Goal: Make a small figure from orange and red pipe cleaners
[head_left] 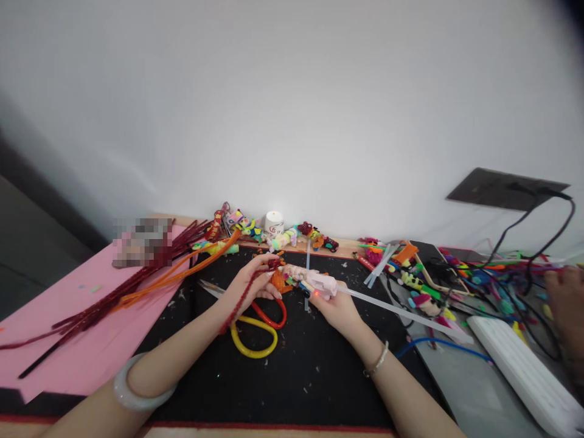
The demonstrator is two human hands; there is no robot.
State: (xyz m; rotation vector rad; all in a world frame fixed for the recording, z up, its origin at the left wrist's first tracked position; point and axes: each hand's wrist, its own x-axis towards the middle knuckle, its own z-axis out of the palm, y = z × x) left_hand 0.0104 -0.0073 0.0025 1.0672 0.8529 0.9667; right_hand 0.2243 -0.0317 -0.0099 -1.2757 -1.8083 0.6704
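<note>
My left hand (253, 277) pinches a dark red pipe cleaner (241, 302), whose free end hangs down past the wrist. My right hand (335, 307) is wrapped round a small pale pink glue gun (322, 283) with a red light on its side. A long translucent glue stick (401, 313) sticks out of its back. The gun's nozzle points left, close to my left fingertips; what lies between is too small to make out. An orange piece (279, 281) shows beside my left fingers. Below the left hand lie scissors (255, 353) with yellow and red handles, partly covered by the forearm.
Dark red pipe cleaners (132, 286) and orange ones (182, 277) lie across a pink sheet (91, 328) on the left. Small colourful figures and a white cup (274, 224) line the wall. At right are a white power strip (520, 371), cables and another person's hand (566, 304).
</note>
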